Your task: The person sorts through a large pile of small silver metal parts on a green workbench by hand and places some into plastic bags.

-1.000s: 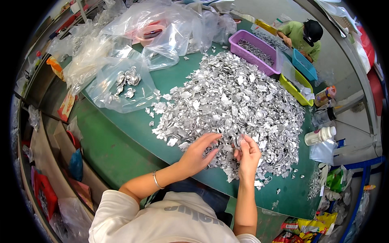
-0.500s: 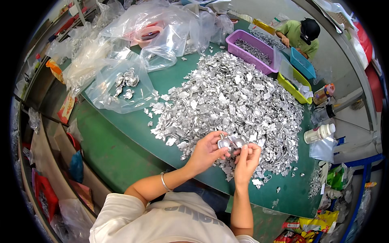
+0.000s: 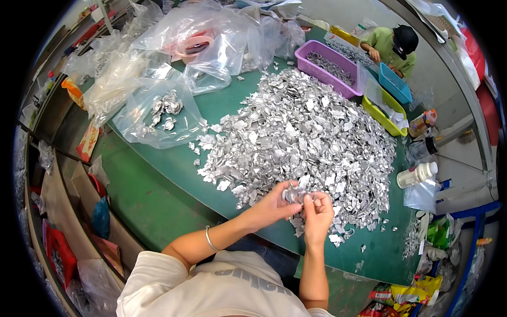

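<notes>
Small silvery metal pieces lie in a large heap [image 3: 306,132] on the green table [image 3: 185,171]. At the heap's near edge, my left hand [image 3: 273,206] pinches a shiny rounded metal piece [image 3: 290,195] between thumb and fingers. Close against it, my right hand [image 3: 319,215] is closed with thumb and fingertips on the metal parts between both hands. The fingers partly cover these parts, so their exact shape and number are hard to make out.
Left of the heap, a clear plastic bag [image 3: 153,132] holds several metal pieces. A purple bin [image 3: 330,76], a lime-green bin [image 3: 391,125] and a blue bin [image 3: 393,87] stand at the far right, near another person [image 3: 388,47]. A white bottle [image 3: 417,175] is at the right edge.
Both hands have shifted slightly toward me, and the right hand has come closer to the left. The metal parts between them have turned and are more covered by fingers.
</notes>
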Tool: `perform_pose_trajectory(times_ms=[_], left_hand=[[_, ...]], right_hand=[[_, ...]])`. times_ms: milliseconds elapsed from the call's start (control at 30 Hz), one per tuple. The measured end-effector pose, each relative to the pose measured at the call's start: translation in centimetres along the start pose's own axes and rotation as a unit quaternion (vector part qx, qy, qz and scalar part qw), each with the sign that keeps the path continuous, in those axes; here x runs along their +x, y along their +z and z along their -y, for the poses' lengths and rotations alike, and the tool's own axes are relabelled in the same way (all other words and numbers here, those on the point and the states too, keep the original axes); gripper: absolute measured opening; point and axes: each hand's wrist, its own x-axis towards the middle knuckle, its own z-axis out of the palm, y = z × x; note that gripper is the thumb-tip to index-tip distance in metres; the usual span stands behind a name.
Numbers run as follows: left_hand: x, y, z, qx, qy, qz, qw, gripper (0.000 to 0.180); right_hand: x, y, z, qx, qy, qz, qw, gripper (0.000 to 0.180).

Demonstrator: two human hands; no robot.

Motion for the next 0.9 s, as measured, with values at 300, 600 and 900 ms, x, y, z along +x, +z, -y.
perform_pose_trajectory(times_ms=[300, 600, 900], left_hand=[[-2.6, -2.7, -1.5, -0.100, -0.010, -0.126, 0.987, 0.025], [-2.8, -20.0, -13.5, -0.140, 0.373, -0.395, 0.828, 0.038], [-2.3, -14.6, -10.3, 0.206, 0.377, -0.453, 0.781, 0.038]], right_hand=[[-0.6, -0.2, 0.5, -0.094, -0.056, 0.098, 0.989, 0.013], [1.1, -3.4, 0.3, -0.251, -0.116, 0.012, 0.961, 0.010], [4.0, -4.3, 2.6, -0.457, -0.258, -0.086, 0.847, 0.022]])
